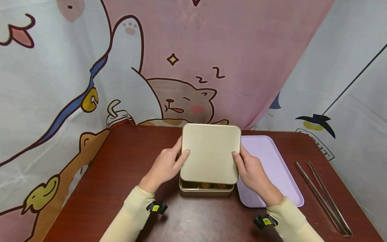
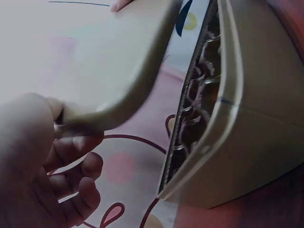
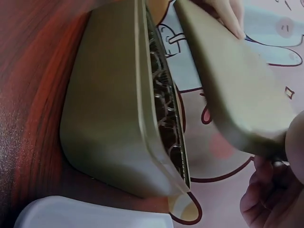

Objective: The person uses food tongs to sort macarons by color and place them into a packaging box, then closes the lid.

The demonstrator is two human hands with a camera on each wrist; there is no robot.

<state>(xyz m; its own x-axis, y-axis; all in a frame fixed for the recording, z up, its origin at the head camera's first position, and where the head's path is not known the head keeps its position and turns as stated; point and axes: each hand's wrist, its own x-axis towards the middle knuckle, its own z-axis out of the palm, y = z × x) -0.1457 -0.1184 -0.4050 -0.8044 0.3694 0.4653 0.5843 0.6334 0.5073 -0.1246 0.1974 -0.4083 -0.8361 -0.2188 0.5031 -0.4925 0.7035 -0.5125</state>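
A flat, pale gold square lid with rounded corners is held up over a matching tin box. My left hand grips the lid's left edge, thumb on top and fingers beneath. On the opposite edge my right hand holds it the same way. Both wrist views show a gap between the lid and the rim of the tin box. Inside the tin, a clear wavy plastic insert shows along the opening; most of the contents are hidden by the lid in the head view.
A lilac tray lies right of the tin, partly under my right forearm. Farther right, metal tongs rest on the dark red wooden table. A printed cartoon curtain hangs behind the table's far edge.
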